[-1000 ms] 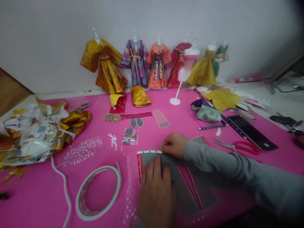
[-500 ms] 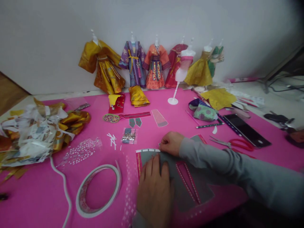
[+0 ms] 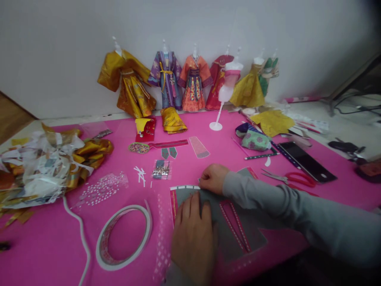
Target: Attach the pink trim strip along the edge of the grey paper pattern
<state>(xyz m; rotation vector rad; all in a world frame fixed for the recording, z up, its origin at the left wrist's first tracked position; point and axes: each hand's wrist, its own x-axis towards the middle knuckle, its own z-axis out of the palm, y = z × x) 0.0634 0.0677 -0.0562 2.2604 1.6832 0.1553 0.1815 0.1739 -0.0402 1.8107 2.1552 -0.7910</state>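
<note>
My left hand [image 3: 193,234] lies flat, fingers stretched, on a grey fabric piece [image 3: 254,238] trimmed with pink-red bands. Short white strips [image 3: 185,187] run along the fabric's top edge, just beyond my left fingertips. At the right end of those strips, my right hand [image 3: 213,178] is closed in a pinch against the edge. What its fingertips hold, if anything, is hidden. A pink-red dotted trim [image 3: 235,226] forms a narrow V on the fabric. To the left stands a roll of double-sided tape [image 3: 102,248] with a loose end sticking up.
Red-handled scissors [image 3: 299,178] and a phone [image 3: 309,161] lie to the right. Loose white strips [image 3: 140,176] and a small bag of beads [image 3: 161,170] sit ahead. Scraps [image 3: 50,167] pile up at left; a white cord [image 3: 81,230] runs forward. Several dressed doll forms [image 3: 195,83] line the wall.
The whole view has shifted very slightly. My hands keep the same places on the grey fabric, and nothing has plainly been picked up or put down.
</note>
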